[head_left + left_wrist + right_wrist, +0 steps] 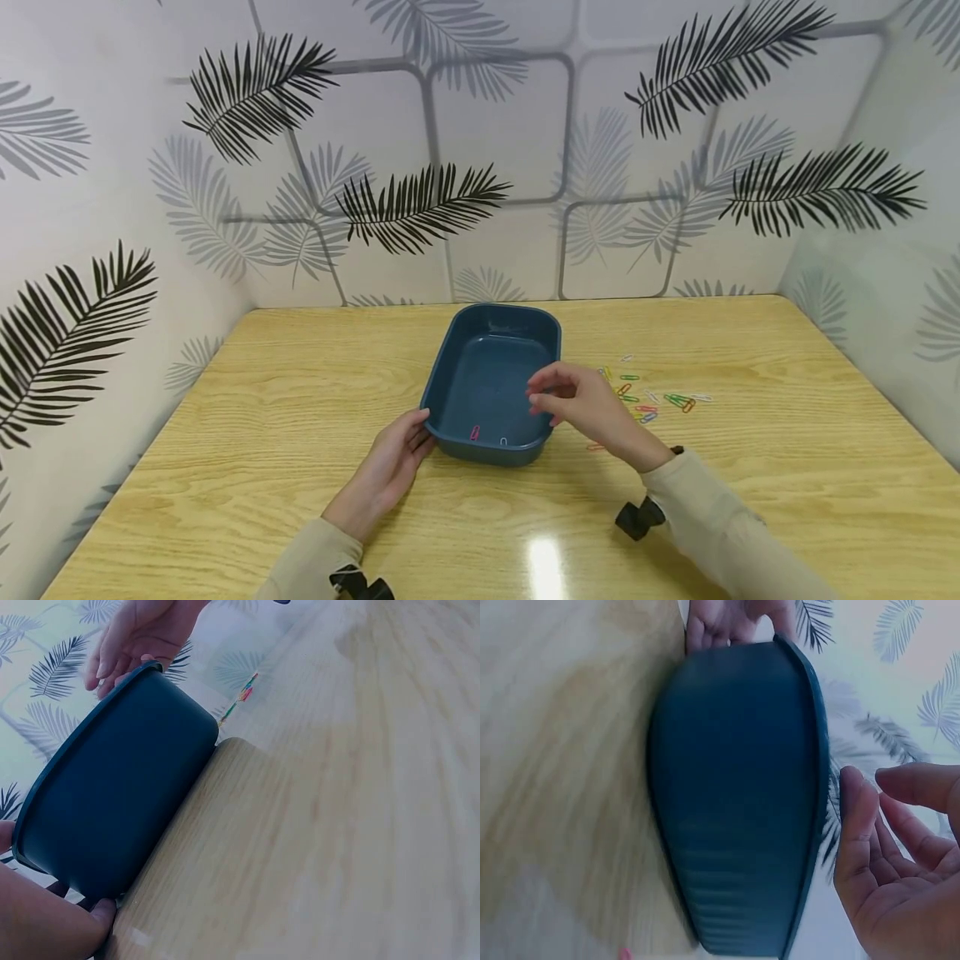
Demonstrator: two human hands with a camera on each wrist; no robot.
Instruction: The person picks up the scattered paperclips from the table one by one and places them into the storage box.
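Observation:
A dark blue rectangular tray [491, 379] with rounded corners stands on the table. Its near-left corner is held by my left hand [386, 467], the thumb on the rim and the fingers against the outer wall. Above the tray's right rim hovers my right hand [573, 404], fingers bent loosely, thumb and fingertips slightly apart. I make out nothing between them in the right wrist view, where the right hand [900, 862] is beside the tray wall [739, 787]. Inside the tray, near its front wall, lie a pink paper clip [475, 432] and a white paper clip [503, 442].
Several coloured paper clips [647, 409] lie scattered on the wooden table [262, 433] right of the tray, partly behind the right hand. One reddish clip [595, 447] is nearer, beside the right wrist. A leaf-patterned wall [510, 250] borders the table at the back.

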